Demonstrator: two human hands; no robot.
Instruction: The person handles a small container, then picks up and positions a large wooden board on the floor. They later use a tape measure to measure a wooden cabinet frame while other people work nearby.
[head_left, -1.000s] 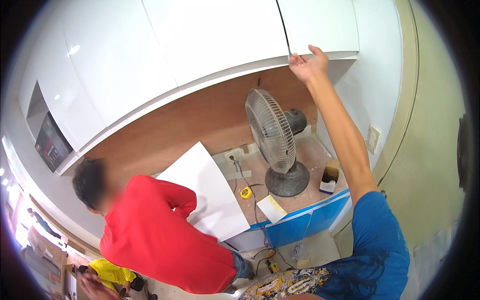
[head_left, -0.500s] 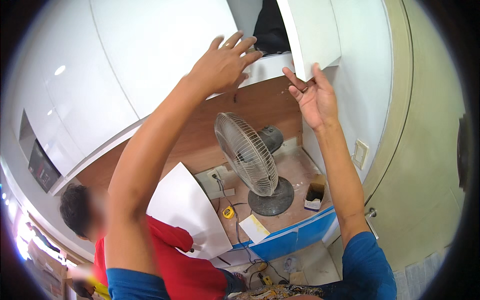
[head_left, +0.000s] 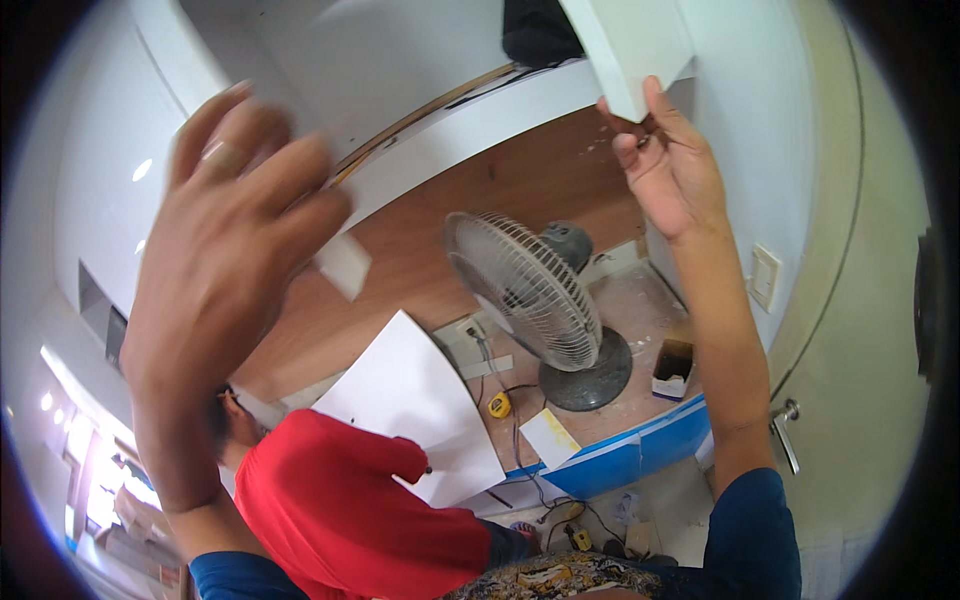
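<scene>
At the lower corner of a white cabinet door (head_left: 640, 45), high on the right, the right hand (head_left: 675, 170) grasps the panel's edge between thumb and fingers. That door stands swung outward from the wall cabinet (head_left: 430, 160), where a black soft item (head_left: 540, 32) sits inside, just left of the door. Raised on the left, the left hand (head_left: 225, 210) is blurred, its fingers bent; a white panel corner (head_left: 345, 265) shows just beside it, but whether the fingers grip that panel cannot be told.

Below the cabinet, a grey table fan (head_left: 525, 290) stands on the brown worktop (head_left: 640, 300), its round head tilted. A small carton (head_left: 673, 368) rests to the right of its base; a yellow tape measure (head_left: 500, 405) and a pale card (head_left: 549, 438) lie to the left. Further left, a co-worker in red (head_left: 350, 510) bends beside a large white board (head_left: 410, 390), one sleeve in front of it.
</scene>
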